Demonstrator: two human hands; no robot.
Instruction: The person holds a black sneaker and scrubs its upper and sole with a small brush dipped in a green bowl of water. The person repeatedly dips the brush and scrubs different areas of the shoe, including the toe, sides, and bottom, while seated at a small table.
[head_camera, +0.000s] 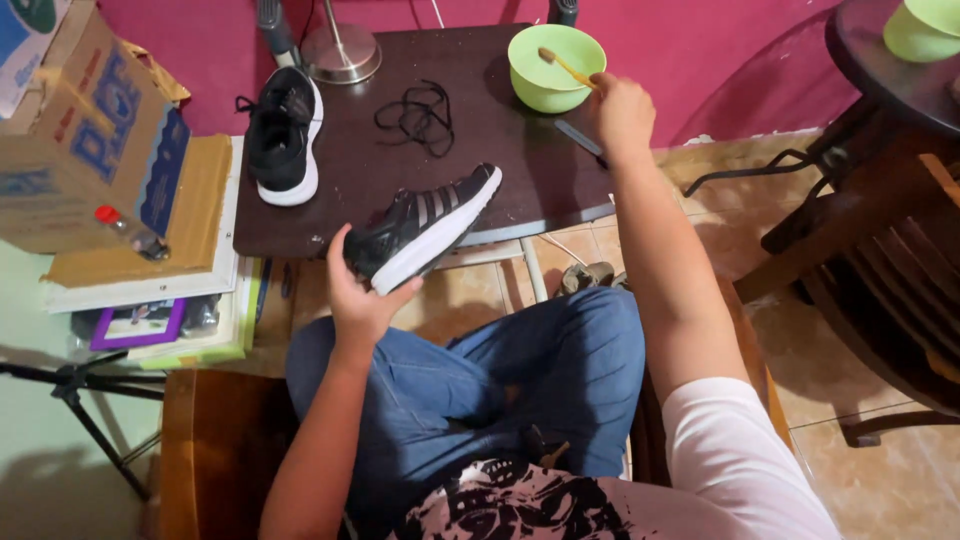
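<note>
Head view, left hand (355, 300) gripping sneaker (425, 225) (black)

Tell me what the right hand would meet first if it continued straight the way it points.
Probably the green bowl: the right hand points at it, brush already over it.

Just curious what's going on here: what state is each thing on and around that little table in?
Shoe in left hand: held by the heel, laces out.
Left hand: gripping that shoe.
Second shoe: resting on the table.
Loose laces: in a heap.
Green bowl: upright.
Brush: tip in the bowl.
Right hand: holding the brush.
</note>
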